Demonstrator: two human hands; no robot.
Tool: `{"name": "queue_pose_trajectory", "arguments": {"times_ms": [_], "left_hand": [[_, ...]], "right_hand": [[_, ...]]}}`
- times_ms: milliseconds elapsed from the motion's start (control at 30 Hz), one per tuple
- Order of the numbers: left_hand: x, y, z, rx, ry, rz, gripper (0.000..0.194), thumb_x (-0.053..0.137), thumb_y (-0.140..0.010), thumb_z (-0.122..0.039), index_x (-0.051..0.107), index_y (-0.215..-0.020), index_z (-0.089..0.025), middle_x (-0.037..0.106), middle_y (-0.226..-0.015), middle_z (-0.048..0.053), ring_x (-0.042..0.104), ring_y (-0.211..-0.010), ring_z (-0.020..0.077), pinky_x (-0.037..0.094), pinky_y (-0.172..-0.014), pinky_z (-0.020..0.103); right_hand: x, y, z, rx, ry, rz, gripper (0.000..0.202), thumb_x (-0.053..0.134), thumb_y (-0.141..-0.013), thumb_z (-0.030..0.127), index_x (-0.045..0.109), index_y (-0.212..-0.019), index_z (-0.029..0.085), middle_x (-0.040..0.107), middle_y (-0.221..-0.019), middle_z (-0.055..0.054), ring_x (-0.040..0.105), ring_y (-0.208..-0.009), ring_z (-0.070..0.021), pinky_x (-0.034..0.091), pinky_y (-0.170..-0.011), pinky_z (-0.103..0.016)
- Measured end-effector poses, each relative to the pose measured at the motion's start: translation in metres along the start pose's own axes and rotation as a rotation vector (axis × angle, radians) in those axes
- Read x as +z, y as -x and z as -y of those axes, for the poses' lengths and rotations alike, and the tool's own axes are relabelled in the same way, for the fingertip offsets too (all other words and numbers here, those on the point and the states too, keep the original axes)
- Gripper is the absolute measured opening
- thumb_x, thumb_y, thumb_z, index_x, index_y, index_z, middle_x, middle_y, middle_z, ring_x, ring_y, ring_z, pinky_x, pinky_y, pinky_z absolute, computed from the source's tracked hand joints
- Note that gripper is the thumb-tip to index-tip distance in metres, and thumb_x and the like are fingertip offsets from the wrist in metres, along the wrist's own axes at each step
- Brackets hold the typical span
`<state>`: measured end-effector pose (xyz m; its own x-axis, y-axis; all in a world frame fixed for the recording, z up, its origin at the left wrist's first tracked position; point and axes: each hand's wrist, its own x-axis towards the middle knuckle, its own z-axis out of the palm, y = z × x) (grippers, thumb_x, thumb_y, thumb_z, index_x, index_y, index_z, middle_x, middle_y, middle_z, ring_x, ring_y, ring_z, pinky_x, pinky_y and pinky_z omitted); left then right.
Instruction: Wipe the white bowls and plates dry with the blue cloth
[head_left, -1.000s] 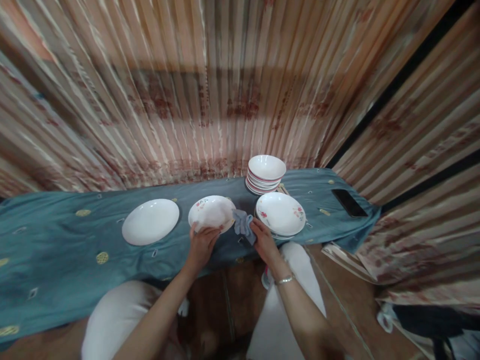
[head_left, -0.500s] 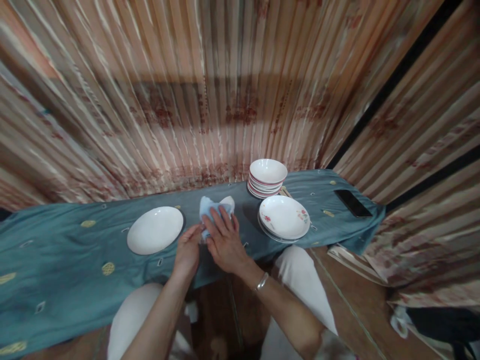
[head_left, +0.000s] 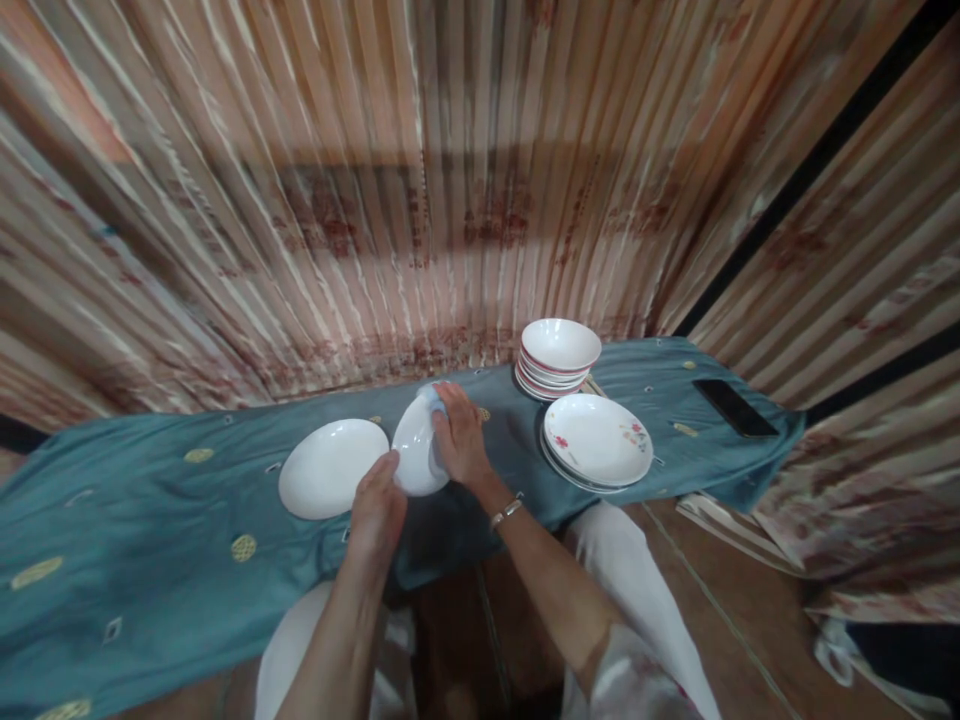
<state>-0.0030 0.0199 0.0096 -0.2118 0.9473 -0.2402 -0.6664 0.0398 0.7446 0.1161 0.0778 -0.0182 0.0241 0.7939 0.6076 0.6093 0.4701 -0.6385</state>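
Note:
A plain white plate [head_left: 411, 448] is tilted up above the cloth-covered table. My left hand [head_left: 379, 505] grips its near left edge, the fingers partly hidden behind it. On the far right side of this plate, my right hand [head_left: 461, 435] presses a light blue cloth [head_left: 433, 394] against the rim. Most of that cloth is under my fingers. Just left of my hands, another white plate [head_left: 330, 470] lies flat on the table.
Flower-patterned plates [head_left: 600, 440] are stacked at the right, with a stack of red-rimmed white bowls [head_left: 559, 355] behind them. A black phone [head_left: 733, 407] lies farther right on the teal tablecloth [head_left: 172, 530]. A pleated curtain [head_left: 450, 220] hangs behind the table.
The white plate, earlier mostly covered by the cloth and my right hand, now shows its broad face. My right hand and the cloth have moved to its far right rim. The view has shifted slightly.

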Motion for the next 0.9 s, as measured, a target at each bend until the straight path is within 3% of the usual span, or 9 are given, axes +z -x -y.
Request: {"name": "queue_pose_trajectory", "arguments": {"times_ms": [167, 267, 367, 533, 667, 767, 900], "left_hand": [[-0.007, -0.005, -0.003, -0.046, -0.034, -0.037, 0.007, 0.075, -0.075, -0.018, 0.071, -0.08, -0.015, 0.076, -0.081, 0.004, 0.071, -0.092, 0.0185, 0.057, -0.09, 0.029], [-0.012, -0.01, -0.003, -0.043, -0.048, -0.101, 0.004, 0.069, -0.079, -0.012, 0.071, -0.081, -0.015, 0.076, -0.086, 0.004, 0.071, -0.09, 0.0155, 0.056, -0.09, 0.027], [-0.012, -0.011, -0.003, -0.028, -0.065, -0.073, 0.006, 0.067, -0.083, -0.015, 0.072, -0.081, -0.018, 0.076, -0.083, 0.003, 0.072, -0.094, 0.0167, 0.057, -0.089, 0.026], [-0.009, -0.009, -0.005, -0.032, -0.071, 0.021, 0.006, 0.069, -0.084, -0.024, 0.072, -0.085, -0.018, 0.077, -0.085, 0.005, 0.072, -0.101, 0.0211, 0.059, -0.09, 0.032], [-0.009, -0.011, -0.005, -0.038, -0.035, 0.037, 0.011, 0.068, -0.084, -0.026, 0.072, -0.089, -0.017, 0.077, -0.09, 0.006, 0.072, -0.1, 0.0203, 0.058, -0.092, 0.031], [-0.009, -0.013, -0.004, -0.033, -0.013, 0.029, 0.012, 0.07, -0.082, -0.026, 0.072, -0.089, -0.016, 0.077, -0.088, 0.006, 0.072, -0.097, 0.0203, 0.057, -0.092, 0.031], [-0.009, -0.014, -0.005, 0.002, -0.053, -0.014, 0.014, 0.077, -0.076, -0.027, 0.071, -0.083, -0.016, 0.076, -0.08, 0.003, 0.072, -0.091, 0.0189, 0.055, -0.092, 0.03]], "right_hand": [[0.023, 0.004, -0.033, 0.219, -0.227, -0.087, 0.05, 0.031, -0.106, 0.041, 0.055, -0.14, 0.014, 0.064, -0.137, -0.019, 0.06, -0.128, -0.0255, 0.046, -0.112, -0.047], [0.032, 0.022, -0.04, 0.38, -0.285, -0.104, 0.06, 0.029, -0.105, 0.051, 0.053, -0.142, 0.01, 0.062, -0.139, -0.022, 0.058, -0.132, -0.0276, 0.045, -0.113, -0.049], [0.039, 0.046, -0.036, 0.433, -0.308, -0.114, 0.067, 0.026, -0.105, 0.056, 0.046, -0.148, 0.01, 0.057, -0.146, -0.02, 0.053, -0.137, -0.0254, 0.042, -0.115, -0.046], [0.048, 0.083, -0.016, 0.434, -0.304, -0.119, 0.068, 0.03, -0.105, 0.054, 0.031, -0.157, 0.01, 0.047, -0.156, -0.021, 0.042, -0.148, -0.0241, 0.038, -0.119, -0.045], [0.051, 0.109, 0.003, 0.421, -0.187, -0.065, 0.07, 0.031, -0.105, 0.054, 0.027, -0.16, 0.01, 0.033, -0.164, -0.022, 0.027, -0.155, -0.0282, 0.033, -0.123, -0.052], [0.048, 0.121, 0.019, 0.345, -0.099, -0.019, 0.068, 0.031, -0.106, 0.049, 0.025, -0.16, 0.009, 0.025, -0.167, -0.024, 0.022, -0.157, -0.0307, 0.032, -0.122, -0.057], [0.037, 0.121, 0.035, 0.167, -0.009, 0.028, 0.065, 0.033, -0.106, 0.04, 0.017, -0.163, 0.011, 0.027, -0.166, -0.022, 0.021, -0.157, -0.0297, 0.032, -0.123, -0.057]]}}
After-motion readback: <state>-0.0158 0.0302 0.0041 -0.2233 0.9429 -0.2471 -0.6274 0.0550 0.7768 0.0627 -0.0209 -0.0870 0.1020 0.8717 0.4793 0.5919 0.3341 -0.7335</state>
